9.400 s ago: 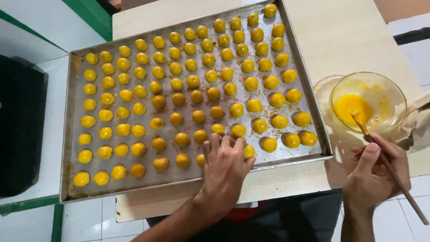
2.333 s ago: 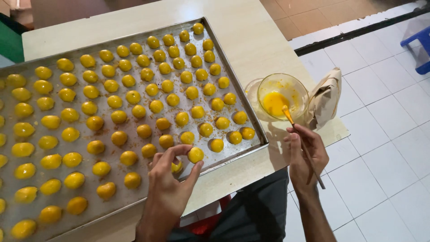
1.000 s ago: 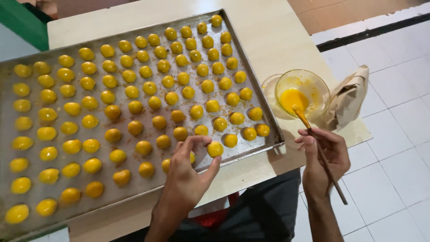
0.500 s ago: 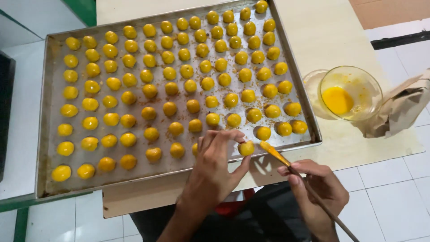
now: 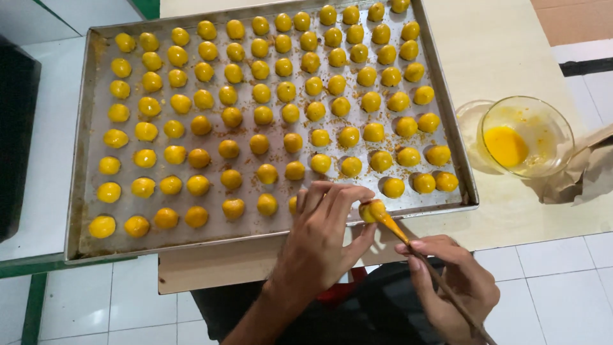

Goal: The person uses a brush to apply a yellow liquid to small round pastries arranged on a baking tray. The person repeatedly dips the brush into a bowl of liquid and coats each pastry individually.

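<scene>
Pastry ball (image 5: 371, 210), round and yellow, sits pinched in the fingertips of the left hand (image 5: 322, 239) at the near rim of the metal baking tray (image 5: 89, 160), about 5 o'clock from the tray's middle. The right hand (image 5: 450, 281), fingers curled snugly around a thin brush (image 5: 408, 239), lays its yellow-wet tip on that ball. Glass bowl (image 5: 527, 135) of yellow egg wash stands at 3 o'clock, beside crumpled brown paper (image 5: 590, 169).

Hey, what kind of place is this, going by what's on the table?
Likely a home or small baking kitchen: a metal tray of yellow dough balls, a bowl of egg wash, and a brush glazing one ball.
</scene>
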